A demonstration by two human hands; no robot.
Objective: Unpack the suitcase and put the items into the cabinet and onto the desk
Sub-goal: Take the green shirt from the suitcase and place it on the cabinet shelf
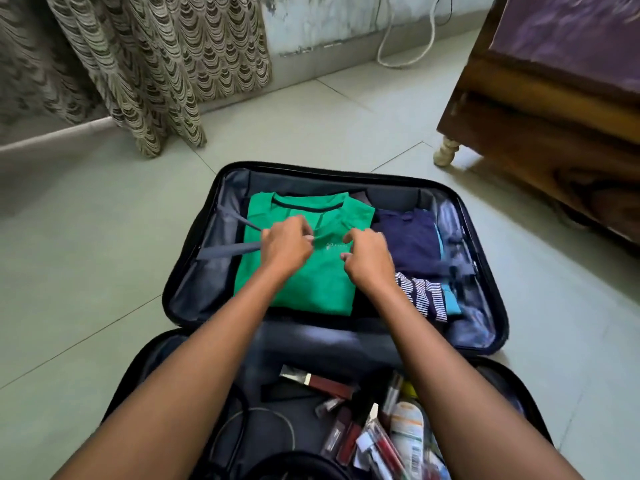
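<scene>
The suitcase [204,282] lies open on pale floor tiles [104,271] near a curtain [156,64].

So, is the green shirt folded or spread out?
Folded: the green shirt lies as a neat rectangle, collar on top, in the suitcase.

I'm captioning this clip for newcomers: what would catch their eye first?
The bright green shirt lies folded in the far half of the open suitcase, the left hand over it gripping a grey strap, the right hand curled beside. In the near half lies a jumble of cosmetic tubes.
</scene>
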